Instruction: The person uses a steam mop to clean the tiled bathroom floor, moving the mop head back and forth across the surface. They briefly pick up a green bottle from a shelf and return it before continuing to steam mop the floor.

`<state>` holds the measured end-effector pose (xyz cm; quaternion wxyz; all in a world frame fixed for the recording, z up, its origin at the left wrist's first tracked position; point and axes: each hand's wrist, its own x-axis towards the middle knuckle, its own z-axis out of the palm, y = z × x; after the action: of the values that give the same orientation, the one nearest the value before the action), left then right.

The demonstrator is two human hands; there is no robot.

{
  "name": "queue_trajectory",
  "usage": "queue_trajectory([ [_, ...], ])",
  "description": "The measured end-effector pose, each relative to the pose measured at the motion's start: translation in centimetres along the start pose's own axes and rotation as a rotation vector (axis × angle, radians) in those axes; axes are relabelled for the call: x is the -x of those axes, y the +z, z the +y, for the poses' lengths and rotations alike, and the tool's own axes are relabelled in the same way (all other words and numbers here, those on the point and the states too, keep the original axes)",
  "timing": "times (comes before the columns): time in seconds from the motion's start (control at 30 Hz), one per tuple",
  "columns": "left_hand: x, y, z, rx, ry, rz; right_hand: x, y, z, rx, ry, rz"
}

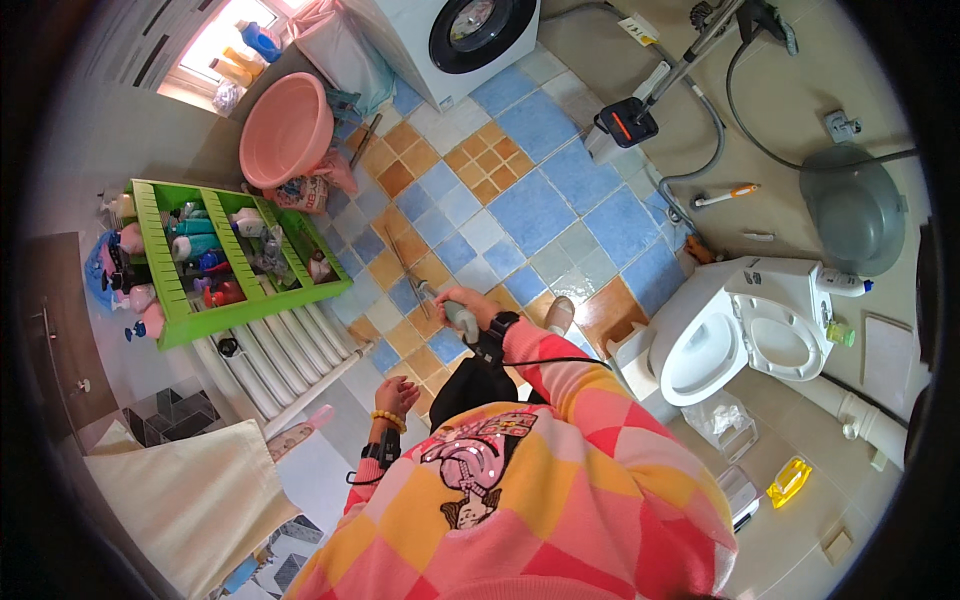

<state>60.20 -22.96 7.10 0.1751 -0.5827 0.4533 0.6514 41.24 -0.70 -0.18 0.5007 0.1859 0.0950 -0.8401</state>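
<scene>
Near the middle, my right hand is closed around the grey handle of a long tool, seen almost end-on. Beyond the fist, its pale shaft runs down toward a thin, wide head over the tiled floor. The kind of head is hard to make out; it looks like a narrow blade or flat mop. My left hand hangs empty, its fingers loosely bent and apart, beside the white radiator. A beaded bracelet and a black band circle that wrist; a black device is strapped to the right wrist.
A green rack of bottles stands above the radiator at left. Behind it are a pink basin and a washing machine. On the right are a toilet, an upright floor cleaner and a grey basin.
</scene>
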Motion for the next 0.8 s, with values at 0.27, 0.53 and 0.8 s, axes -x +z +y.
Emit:
queue_trajectory([
  [0.27, 2.5, 6.2, -2.0, -0.005, 0.012, -0.057, 18.7, -5.4, -11.9, -0.037, 0.066, 0.250],
  [0.53, 4.1, 15.5, -3.0, -0.033, 0.039, -0.171, 38.2, -7.0, -17.3, -0.472, -0.031, 0.405],
  [0.8, 5.7, 17.1, -5.2, -0.072, 0.091, -0.143, 51.1, -10.6, -20.4, -0.406, -0.114, 0.601],
])
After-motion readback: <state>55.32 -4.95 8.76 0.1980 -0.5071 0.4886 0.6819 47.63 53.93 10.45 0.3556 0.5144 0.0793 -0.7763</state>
